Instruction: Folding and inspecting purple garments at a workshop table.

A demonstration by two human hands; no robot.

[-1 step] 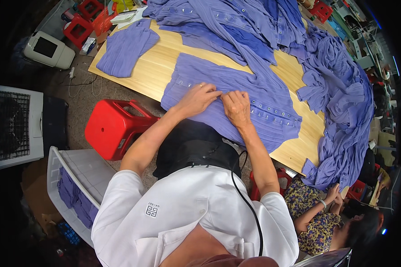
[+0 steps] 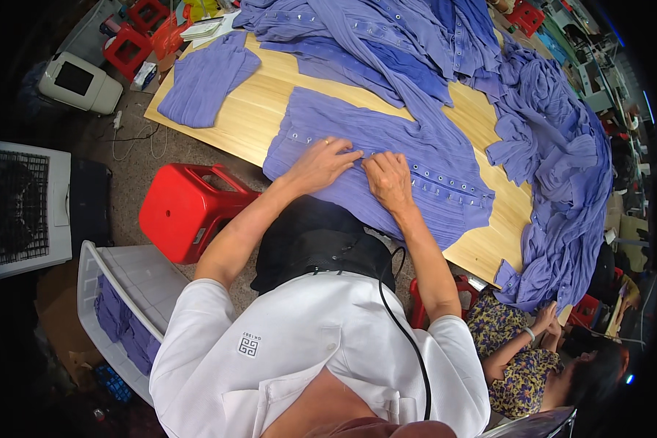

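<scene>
A purple pleated garment lies spread on the wooden table in front of me. Metal eyelets and small hooks run in rows along its front opening. My left hand has its fingers closed on the edge of that opening, near the middle of the row. Close beside it, fingertips almost meeting the left ones, my right hand pinches the same edge. The fastener between the fingertips is hidden. Eyelets show on both sides of my hands, with the longer run to the right.
A folded purple garment lies at the table's left end. More purple garments are heaped along the far and right sides. A red stool and a white bin holding purple cloth stand left. Another person sits at right.
</scene>
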